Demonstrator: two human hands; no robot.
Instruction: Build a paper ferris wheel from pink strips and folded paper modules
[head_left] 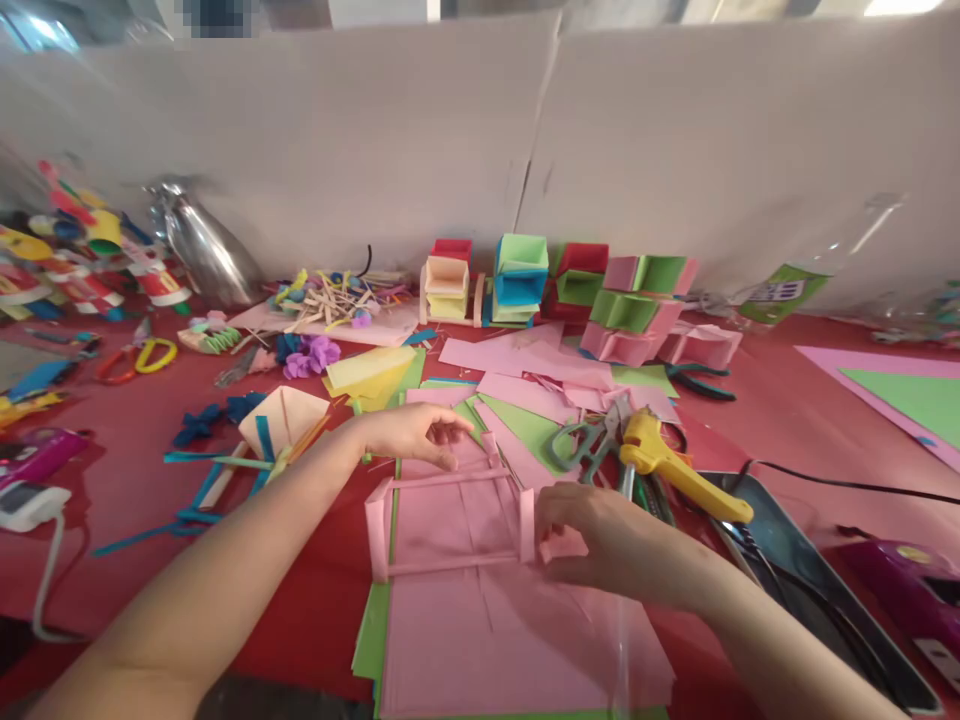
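Note:
A pink paper frame (450, 520), square with upright folded sides, lies on pink sheets (510, 630) in front of me. My left hand (409, 432) rests on its far left edge, fingers curled and pressing the paper strip. My right hand (600, 540) pinches the frame's near right corner, where a small folded pink flap sticks out.
Green-handled scissors (581, 440) and a yellow glue gun (675, 465) lie right of the frame, beside a dark tray (810, 570). Folded paper boxes (562, 290) stand at the back. Craft sticks, paper flowers and strips lie left. A plastic bottle (795, 280) lies at the right.

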